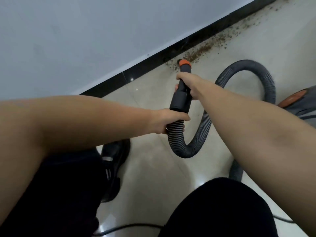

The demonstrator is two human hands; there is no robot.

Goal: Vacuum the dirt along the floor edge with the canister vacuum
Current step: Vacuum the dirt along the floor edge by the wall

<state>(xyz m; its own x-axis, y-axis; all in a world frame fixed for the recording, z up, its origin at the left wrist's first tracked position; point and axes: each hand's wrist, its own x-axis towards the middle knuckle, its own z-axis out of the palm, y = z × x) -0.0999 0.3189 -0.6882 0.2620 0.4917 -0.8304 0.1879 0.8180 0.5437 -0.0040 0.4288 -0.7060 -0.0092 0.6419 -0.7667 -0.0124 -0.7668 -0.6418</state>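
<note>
Black-trousered knees [213,211] low in frame, left hand [164,120] gripping the ribbed grey hose [177,147], right hand [189,86] clasping the black orange-tipped nozzle [183,72] at the brown dirt trail's [205,50] near end — suction step looks barely begun, next sweep toward upper right along the black skirting [147,67].

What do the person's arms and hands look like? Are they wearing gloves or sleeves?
No gloves and no sleeves in view. Both forearms are bare down to the left hand and right hand. No watch, rings or bracelets show. Lower down, dark trousers and a black shoe appear.
</note>
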